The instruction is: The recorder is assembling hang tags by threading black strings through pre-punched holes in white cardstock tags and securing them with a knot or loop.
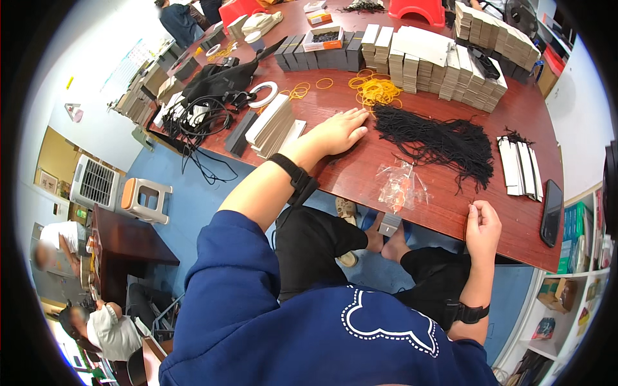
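Observation:
My left hand (pixel 341 133) lies flat on the red-brown table (pixel 335 170), fingers stretched out and nothing held. Its fingertips reach close to a bundle of black cords (pixel 438 141) and a heap of yellow rubber bands (pixel 375 90). At the table's near edge my right hand (pixel 484 228) is closed in a pinch; a tiny dark bit shows at the fingertips, too small to name. Between the hands lies a crumpled clear plastic bag (pixel 402 185) with something orange in it. Right of the cords rest white card strips (pixel 519 168) with black strings at their tops.
Beside my left forearm stand a stack of pale cards (pixel 271 127), a dark stack (pixel 241 134) and a white tape roll (pixel 262 94). Black bags and cables (pixel 215 90) sit further left. Card stacks (pixel 418 58) line the back; a phone (pixel 550 213) lies at the right edge.

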Motion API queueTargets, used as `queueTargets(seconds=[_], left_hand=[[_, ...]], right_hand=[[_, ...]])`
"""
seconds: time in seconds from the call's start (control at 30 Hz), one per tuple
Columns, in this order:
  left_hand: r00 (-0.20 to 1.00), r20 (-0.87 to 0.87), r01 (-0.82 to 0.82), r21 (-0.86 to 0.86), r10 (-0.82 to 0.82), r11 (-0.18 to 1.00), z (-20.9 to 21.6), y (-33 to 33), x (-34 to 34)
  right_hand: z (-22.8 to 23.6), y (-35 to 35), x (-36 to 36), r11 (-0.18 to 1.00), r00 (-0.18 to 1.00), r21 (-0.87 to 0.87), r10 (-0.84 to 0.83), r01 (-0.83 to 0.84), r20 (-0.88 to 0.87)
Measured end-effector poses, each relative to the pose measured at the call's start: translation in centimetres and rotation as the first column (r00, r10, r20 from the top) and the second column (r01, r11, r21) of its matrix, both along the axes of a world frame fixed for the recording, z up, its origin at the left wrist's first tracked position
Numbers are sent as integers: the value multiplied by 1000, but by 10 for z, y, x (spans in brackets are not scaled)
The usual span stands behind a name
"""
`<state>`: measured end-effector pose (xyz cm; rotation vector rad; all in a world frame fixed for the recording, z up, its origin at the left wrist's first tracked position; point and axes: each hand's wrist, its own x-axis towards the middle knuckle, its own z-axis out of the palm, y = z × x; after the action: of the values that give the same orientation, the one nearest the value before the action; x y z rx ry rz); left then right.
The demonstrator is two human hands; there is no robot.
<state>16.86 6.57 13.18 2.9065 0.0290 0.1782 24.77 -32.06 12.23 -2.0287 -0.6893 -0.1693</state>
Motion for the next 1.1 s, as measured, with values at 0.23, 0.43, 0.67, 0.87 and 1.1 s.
queueTargets(seconds=[0.23, 0.43, 0.67, 0.87, 1.1], left_hand=[[984, 156, -63, -141, 85, 988, 7, -5, -26], [919, 210, -299, -178, 333, 937, -12, 20, -1], [988, 144, 83, -190, -55, 978, -23, -1, 2], [988, 86, 138, -81, -131, 987, -7, -24, -25], [995, 2, 97, -152, -98, 984, -3, -32, -56]], right_hand=[[3, -1, -1, 1000, 1000, -4, 3, -3, -17], [1, 0, 0, 1000, 1000, -1, 0, 0, 2], [2, -1, -1, 1000, 999, -8, -6, 5, -43], [0, 0, -1, 1000, 1000, -6, -12, 12, -6], [1, -1, -2, 1000, 1000, -22, -17, 17, 18]])
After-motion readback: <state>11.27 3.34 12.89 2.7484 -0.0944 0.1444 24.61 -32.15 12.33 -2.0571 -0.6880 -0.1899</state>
